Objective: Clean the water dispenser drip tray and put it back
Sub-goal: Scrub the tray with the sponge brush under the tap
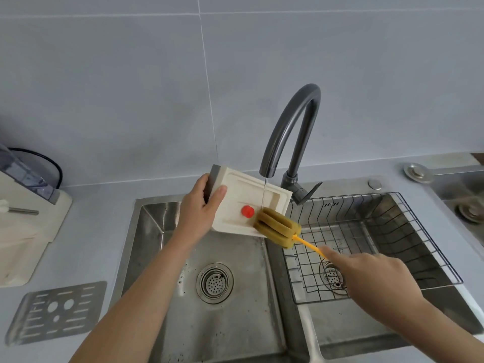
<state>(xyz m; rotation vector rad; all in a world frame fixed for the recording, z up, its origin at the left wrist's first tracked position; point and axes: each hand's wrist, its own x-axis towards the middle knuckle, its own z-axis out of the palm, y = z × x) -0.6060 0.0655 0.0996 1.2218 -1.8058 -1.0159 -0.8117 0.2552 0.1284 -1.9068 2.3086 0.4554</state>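
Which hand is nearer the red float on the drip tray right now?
Left. The left hand grips the drip tray's left edge, just beside the red float. The right hand is farther off to the lower right, holding the sponge brush by its handle.

Both forearms are bare and reach forward from the lower edge of the view. The left hand is raised at mid-frame, wrist bent slightly, its back toward the camera. It grips the tray by one end: the thumb lies flat along the top face and the other fingers wrap round the edge, out of sight. The right arm comes in from the lower right, angled up and leftward. The right hand is closed around the brush handle, knuckles up, with the forefinger stretched out along the handle.
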